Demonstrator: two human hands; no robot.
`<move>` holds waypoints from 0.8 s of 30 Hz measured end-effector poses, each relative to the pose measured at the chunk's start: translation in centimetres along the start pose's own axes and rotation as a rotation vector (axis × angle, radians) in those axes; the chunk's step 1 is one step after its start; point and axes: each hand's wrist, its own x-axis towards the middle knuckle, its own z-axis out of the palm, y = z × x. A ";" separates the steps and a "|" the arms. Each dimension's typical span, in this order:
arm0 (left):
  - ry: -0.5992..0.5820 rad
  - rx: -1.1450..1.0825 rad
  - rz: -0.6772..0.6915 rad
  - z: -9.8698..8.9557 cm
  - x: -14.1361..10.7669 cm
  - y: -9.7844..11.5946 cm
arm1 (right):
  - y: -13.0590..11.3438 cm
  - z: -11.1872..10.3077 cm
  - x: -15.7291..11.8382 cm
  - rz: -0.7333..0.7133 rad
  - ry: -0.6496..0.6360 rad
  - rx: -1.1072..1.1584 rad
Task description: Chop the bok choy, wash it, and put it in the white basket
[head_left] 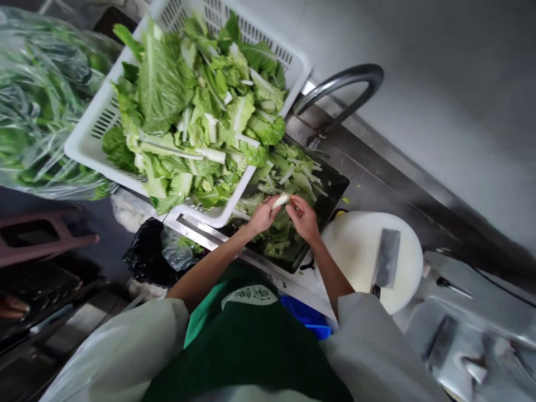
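Over the sink, my left hand is closed on a short white lettuce stalk. The fingers of my right hand are pinched at the stalk's other end, close to my left fingertips. Below both hands, cut lettuce leaves lie wet in a dark rectangular basin. Just up and left of my hands, a white slotted basket is heaped with torn green leaves and pale ribs.
A curved metal faucet stands behind the basin. To the right, a cleaver lies on a round white cutting board. A clear bag of greens bulges at left, above a pink stool. Another person's hand shows at far left.
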 end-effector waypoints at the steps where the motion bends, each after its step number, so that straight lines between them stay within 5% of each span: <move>1: -0.030 0.004 -0.015 0.6 -0.3 -0.4 | 0.9 -2.4 -2.0 0.020 0.106 -0.117; 4: -0.126 0.005 -0.059 3.8 -1.1 -0.8 | 5.1 -10.3 -9.5 0.275 0.457 -0.544; 6: -0.211 -0.022 -0.027 7.3 -1.5 -0.2 | 8.5 -14.5 -15.0 0.583 0.539 -0.788; 8: -0.289 -0.052 0.032 11.4 -1.6 0.8 | 11.7 -16.9 -19.8 0.881 0.549 -0.835; 10: -0.346 -0.083 0.070 15.3 -1.7 1.6 | 14.1 -17.6 -23.0 0.997 0.518 -0.828; 15: -0.330 -0.175 0.095 20.8 -2.1 1.8 | 16.7 -18.5 -24.7 0.881 0.511 -0.908; 19: -0.296 -0.141 0.130 21.6 -2.2 1.0 | 15.4 -19.8 -24.3 0.772 0.590 -0.768; 24: -0.310 -0.043 0.204 21.9 -1.3 0.6 | 11.3 -18.2 -23.4 0.478 0.634 -0.531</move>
